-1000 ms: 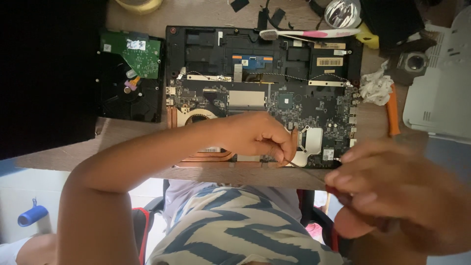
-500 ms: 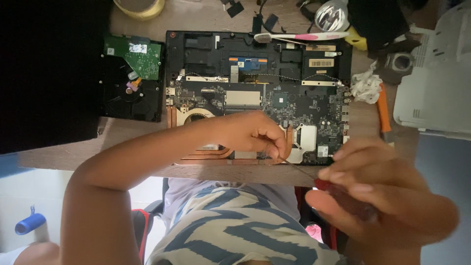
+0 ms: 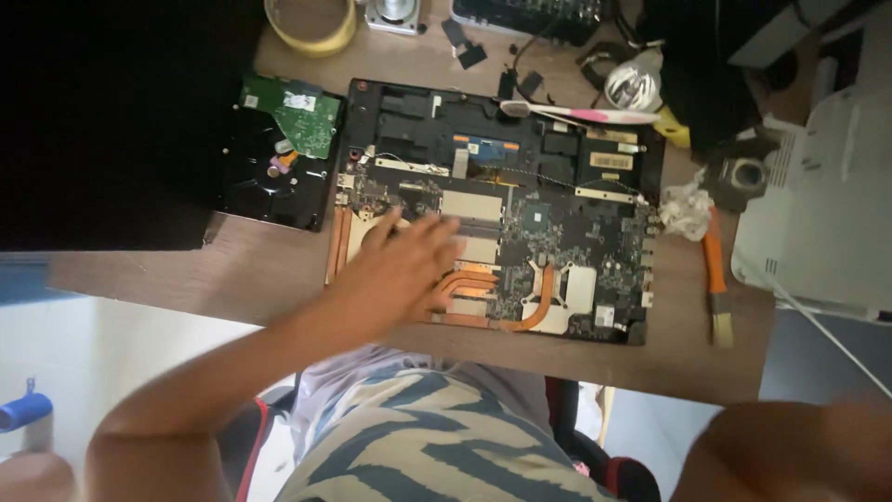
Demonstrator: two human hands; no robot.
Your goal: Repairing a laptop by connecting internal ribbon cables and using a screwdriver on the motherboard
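Note:
An opened laptop (image 3: 557,149) lies on the wooden desk, its motherboard and copper heat pipes (image 3: 483,284) exposed. My left hand (image 3: 404,265) rests flat on the left part of the board, fingers spread, near the heat pipes and holding nothing. My right hand (image 3: 790,451) is a blurred shape at the bottom right corner, off the desk and away from the laptop. Whether it holds anything cannot be made out.
A hard drive with a green circuit board (image 3: 279,153) lies left of the laptop. A roll of tape (image 3: 311,23) sits at the back. A pink and white toothbrush (image 3: 576,113) lies on the laptop's far edge. To the right are an orange-handled brush (image 3: 715,279), crumpled tissue (image 3: 686,209) and a white device (image 3: 827,214).
My left hand has opened and slid left across the board from the lower middle. My right hand has dropped away from the laptop's front right corner toward the bottom right.

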